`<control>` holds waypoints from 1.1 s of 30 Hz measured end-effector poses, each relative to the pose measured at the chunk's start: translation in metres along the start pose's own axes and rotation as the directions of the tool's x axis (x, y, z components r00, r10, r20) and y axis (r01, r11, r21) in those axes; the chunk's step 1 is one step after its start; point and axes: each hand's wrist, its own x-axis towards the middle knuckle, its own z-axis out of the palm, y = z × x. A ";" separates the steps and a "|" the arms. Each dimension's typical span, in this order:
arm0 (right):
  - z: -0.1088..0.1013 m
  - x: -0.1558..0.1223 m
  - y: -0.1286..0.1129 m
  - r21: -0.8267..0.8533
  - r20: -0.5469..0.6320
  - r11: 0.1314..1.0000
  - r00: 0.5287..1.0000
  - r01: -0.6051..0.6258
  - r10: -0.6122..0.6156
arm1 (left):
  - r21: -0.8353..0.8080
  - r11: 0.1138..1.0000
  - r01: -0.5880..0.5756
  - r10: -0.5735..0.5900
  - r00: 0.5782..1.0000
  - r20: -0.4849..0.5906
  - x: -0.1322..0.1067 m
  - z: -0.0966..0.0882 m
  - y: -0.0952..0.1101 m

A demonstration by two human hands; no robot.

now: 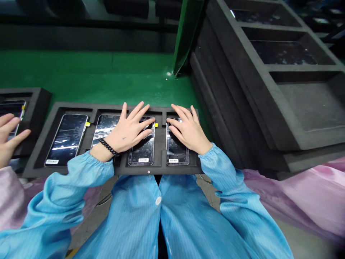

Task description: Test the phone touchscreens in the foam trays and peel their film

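A black foam tray (161, 169) lies on the green bench, with several glossy smartphones in its slots. My left hand (128, 129), wearing a black coiled wristband, lies spread over a film-covered phone (142, 153) and also overlaps the edge of the phone (105, 126) beside it. My right hand (188, 129) rests with spread fingers on the rightmost phone (176, 151). Another phone (66, 140) sits uncovered by either hand in the leftmost slot. Small yellow tabs (156, 125) stick out beside the slots.
A stack of dark grey foam trays (269, 108) with deep compartments rises to the right. At far left, a co-worker's hand (9, 135) reaches over a second foam tray (35, 108) holding a phone. Pinkish plastic sheeting (304, 194) hangs below the right side.
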 end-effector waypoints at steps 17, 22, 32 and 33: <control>-0.001 0.001 0.001 -0.014 -0.002 1.000 1.000 -0.022 0.022 | 0.034 0.999 -0.010 0.010 1.000 0.013 -0.001 -0.001 -0.001; 0.002 0.002 -0.002 -0.018 -0.004 1.000 1.000 0.000 0.000 | 0.063 0.998 -0.026 0.025 0.999 0.022 0.001 -0.002 0.001; -0.005 -0.008 0.003 -0.074 -0.019 0.994 0.996 -0.086 0.085 | 0.055 0.998 0.031 -0.031 1.000 0.003 -0.011 -0.013 0.000; -0.006 -0.011 0.005 -0.082 -0.021 0.991 0.994 -0.108 0.107 | 0.069 0.997 0.034 -0.034 0.999 -0.001 -0.013 -0.013 -0.002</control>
